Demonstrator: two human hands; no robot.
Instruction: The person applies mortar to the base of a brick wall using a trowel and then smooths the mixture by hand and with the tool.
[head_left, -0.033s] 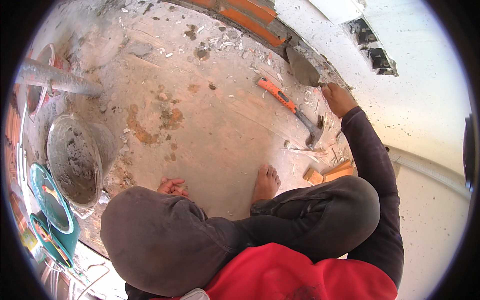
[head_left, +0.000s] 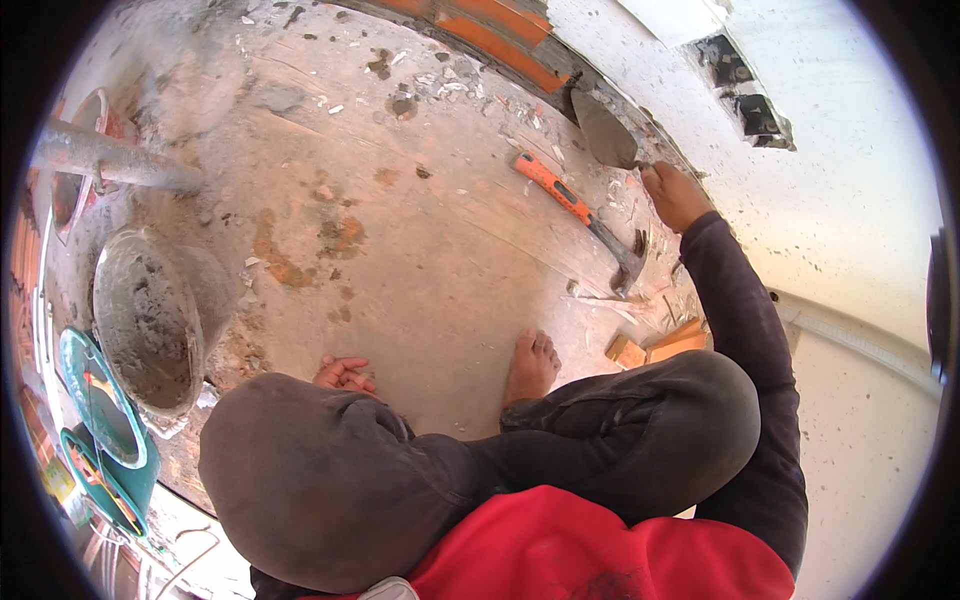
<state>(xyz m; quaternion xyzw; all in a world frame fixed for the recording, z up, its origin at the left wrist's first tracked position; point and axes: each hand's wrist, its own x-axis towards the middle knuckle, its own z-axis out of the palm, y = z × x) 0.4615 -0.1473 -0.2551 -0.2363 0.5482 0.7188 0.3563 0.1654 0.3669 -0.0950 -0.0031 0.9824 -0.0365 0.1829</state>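
My right hand [head_left: 678, 197] is closed round the handle of a pointed masonry trowel [head_left: 603, 130], out at the foot of the white wall. Its grey blade points away from me, along the joint where wall meets floor, close to the orange bricks [head_left: 505, 50]. Just left of that hand, a claw hammer [head_left: 585, 218] with an orange and black grip lies on the dusty floor. My left hand [head_left: 345, 374] rests beyond my left knee, which hides part of it. Its visible fingers are loosely bent and slightly apart, and I see nothing in them.
At the left stand a mortar-stained bucket [head_left: 150, 320], teal buckets [head_left: 105, 400] and a reddish bucket [head_left: 75, 180] behind a grey pole [head_left: 120, 160]. Rubble litters the floor [head_left: 420, 240] along the wall. Brick pieces [head_left: 675, 343] lie by my right knee. The wall has a recessed box [head_left: 755, 115].
The trowel and my right hand have shifted very slightly left and away from me. My left hand and the hammer look essentially the same.
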